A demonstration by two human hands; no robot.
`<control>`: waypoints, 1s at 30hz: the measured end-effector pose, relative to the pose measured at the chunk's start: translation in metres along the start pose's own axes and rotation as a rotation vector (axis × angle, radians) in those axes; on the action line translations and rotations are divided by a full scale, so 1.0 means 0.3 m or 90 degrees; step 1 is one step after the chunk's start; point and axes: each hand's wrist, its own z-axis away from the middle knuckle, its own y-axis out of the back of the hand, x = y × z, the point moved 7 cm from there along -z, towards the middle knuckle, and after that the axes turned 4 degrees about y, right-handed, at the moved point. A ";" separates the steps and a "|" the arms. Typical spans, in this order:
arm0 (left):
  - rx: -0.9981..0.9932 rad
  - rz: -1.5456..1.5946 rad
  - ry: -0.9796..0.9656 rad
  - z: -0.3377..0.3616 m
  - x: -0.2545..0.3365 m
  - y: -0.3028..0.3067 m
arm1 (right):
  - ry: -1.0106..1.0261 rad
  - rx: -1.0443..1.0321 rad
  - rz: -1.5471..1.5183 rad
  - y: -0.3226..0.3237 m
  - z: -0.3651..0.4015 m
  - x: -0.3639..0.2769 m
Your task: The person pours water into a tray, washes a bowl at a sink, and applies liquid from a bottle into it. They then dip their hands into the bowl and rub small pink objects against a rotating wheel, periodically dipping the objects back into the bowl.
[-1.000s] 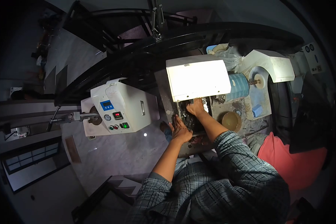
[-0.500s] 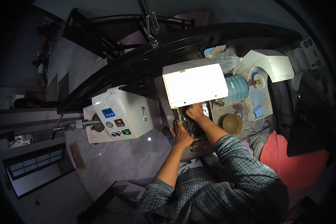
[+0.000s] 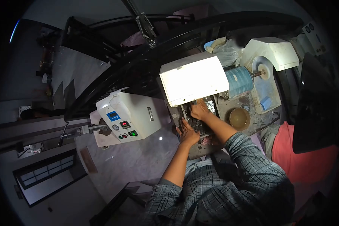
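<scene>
Both hands are at a dark, wet tray set into a grimy bench beneath a bright white hood. My left hand rests on the tray's near left side, fingers spread and darkened with grime. Further in, just below the hood's front edge, my right hand reaches down into the tray. Its fingertips are dark and partly hidden, so I cannot tell what they hold. Shiny wet reflections show beside its wrist. A round bowl of murky liquid stands to the right of my right forearm.
A blue translucent water jug lies sideways beside the hood. Further right is a white machine with a spindle and blue block. On the left stands a white control box. Red cloth is at lower right.
The view has tilted and shifted slightly, moving the bench up in the picture. Both hands stay at the tray, the right one still under the hood's edge.
</scene>
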 end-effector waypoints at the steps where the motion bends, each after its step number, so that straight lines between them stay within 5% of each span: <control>1: 0.002 -0.001 -0.003 -0.004 -0.002 -0.002 | 0.030 0.048 -0.020 0.014 -0.014 0.023; 10: 0.001 -0.005 -0.011 -0.008 -0.006 -0.019 | 0.035 0.011 -0.069 -0.007 -0.064 0.050; 12: 0.002 -0.006 -0.010 -0.009 -0.007 -0.014 | 0.102 0.041 0.076 -0.028 -0.047 0.023; 30: 0.013 -0.005 0.009 -0.015 -0.013 -0.018 | 0.135 -0.088 -0.199 0.108 0.032 -0.095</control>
